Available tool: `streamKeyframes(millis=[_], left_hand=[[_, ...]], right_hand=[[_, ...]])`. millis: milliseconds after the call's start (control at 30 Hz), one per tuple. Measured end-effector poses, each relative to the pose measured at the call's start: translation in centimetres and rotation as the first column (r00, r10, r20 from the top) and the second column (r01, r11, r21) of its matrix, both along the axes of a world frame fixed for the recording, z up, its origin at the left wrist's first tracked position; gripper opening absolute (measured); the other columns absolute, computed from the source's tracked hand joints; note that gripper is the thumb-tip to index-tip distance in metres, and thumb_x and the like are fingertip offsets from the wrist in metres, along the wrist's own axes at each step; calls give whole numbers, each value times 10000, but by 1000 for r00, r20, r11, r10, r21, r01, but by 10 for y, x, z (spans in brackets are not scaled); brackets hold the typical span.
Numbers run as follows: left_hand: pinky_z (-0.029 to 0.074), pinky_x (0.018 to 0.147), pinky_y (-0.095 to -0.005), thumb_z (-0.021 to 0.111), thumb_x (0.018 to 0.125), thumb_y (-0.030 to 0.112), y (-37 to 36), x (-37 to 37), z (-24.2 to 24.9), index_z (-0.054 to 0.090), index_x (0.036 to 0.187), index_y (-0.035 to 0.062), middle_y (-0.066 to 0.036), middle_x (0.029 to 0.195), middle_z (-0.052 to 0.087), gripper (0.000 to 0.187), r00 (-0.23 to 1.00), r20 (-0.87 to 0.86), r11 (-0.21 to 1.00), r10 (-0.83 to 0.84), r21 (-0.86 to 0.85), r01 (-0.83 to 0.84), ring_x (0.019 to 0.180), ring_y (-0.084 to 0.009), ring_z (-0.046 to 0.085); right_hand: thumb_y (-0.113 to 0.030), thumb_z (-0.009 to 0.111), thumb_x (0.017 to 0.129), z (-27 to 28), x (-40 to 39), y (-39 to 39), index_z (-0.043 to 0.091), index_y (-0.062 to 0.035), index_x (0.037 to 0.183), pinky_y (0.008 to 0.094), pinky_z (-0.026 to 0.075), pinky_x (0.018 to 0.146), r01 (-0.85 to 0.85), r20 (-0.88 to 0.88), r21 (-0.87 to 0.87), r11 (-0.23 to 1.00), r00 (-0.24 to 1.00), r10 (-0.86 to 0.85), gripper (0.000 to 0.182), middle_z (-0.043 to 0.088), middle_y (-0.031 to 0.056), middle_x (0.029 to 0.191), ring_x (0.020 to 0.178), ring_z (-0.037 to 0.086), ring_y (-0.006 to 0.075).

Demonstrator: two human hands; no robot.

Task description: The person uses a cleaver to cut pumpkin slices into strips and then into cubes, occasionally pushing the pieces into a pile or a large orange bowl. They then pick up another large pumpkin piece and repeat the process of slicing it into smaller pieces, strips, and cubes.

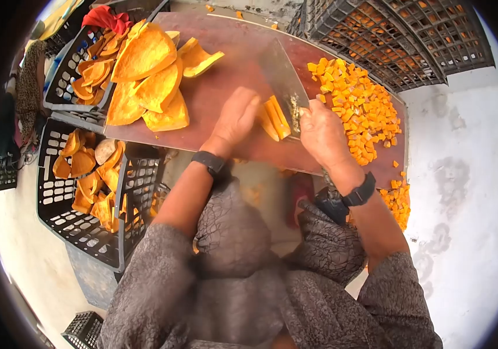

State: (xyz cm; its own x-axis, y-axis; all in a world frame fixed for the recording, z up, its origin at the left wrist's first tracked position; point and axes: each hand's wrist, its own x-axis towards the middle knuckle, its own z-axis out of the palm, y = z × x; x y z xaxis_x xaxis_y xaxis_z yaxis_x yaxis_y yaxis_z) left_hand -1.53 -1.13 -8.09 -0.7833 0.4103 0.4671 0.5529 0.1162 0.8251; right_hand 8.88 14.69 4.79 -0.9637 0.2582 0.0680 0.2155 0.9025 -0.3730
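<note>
On a dark red board [220, 55], several peeled orange pumpkin strips [274, 118] lie side by side. My left hand [236, 119] is curled against their left side, fingers closed on them. A wide-bladed cleaver [284, 70] is gripped in my right hand [322, 132], its blade just right of the strips with orange bits stuck near the handle. A heap of diced pumpkin [359, 107] spreads over the board right of the blade. Large curved pumpkin pieces [150, 70] are piled at the board's left end. My left fingertips are partly hidden.
Black plastic crates with pumpkin pieces stand at the left, one lower [80, 218] and one upper [57, 87], with a red cloth [108, 20] on top. Dark crates [377, 41] with orange pieces stand behind the board. More diced pumpkin [397, 203] lies below its right edge.
</note>
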Motion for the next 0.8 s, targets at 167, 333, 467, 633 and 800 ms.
streamKeyframes(millis=[167,333,467,633,800], left_hand=[[484,832,-401,555,923,215,-4,-6,3,565,1096,-3,-189,1011,560,279,999,32,998,-18,-52,20,915,-353,586],[460,978,-407,714,819,340,-18,-7,46,525,1224,-13,-234,1207,532,570,994,-8,957,-110,-272,103,1094,-372,566],[360,1090,-469,772,737,363,-17,16,69,510,1268,13,-249,1384,436,688,937,-128,858,-325,-456,236,1301,-416,407],[369,1070,-492,801,695,372,-7,31,66,482,1305,44,-240,1418,402,763,932,-120,773,-343,-600,207,1272,-447,423],[367,1062,-512,809,684,390,10,43,73,479,1315,63,-235,1419,399,784,942,-111,714,-317,-681,160,1257,-445,434]], right_hand=[[-168,553,902,14,12,34,575,-4,1038,519,484,697,28,-26,50,998,999,-27,214,623,285,787,789,616,464],[-214,612,879,-1,43,62,542,-8,984,523,492,702,101,27,-43,994,995,-100,241,641,249,783,788,630,448],[-205,617,876,-13,60,79,534,-1,981,522,494,710,151,135,-73,986,981,-141,244,640,256,800,807,630,448],[-197,608,890,-37,74,86,565,24,1055,503,483,731,159,152,-120,980,978,-140,279,637,280,837,835,621,460],[-196,569,910,-43,77,89,548,21,1010,526,485,734,170,138,-84,982,978,-158,240,636,277,823,821,616,470]])
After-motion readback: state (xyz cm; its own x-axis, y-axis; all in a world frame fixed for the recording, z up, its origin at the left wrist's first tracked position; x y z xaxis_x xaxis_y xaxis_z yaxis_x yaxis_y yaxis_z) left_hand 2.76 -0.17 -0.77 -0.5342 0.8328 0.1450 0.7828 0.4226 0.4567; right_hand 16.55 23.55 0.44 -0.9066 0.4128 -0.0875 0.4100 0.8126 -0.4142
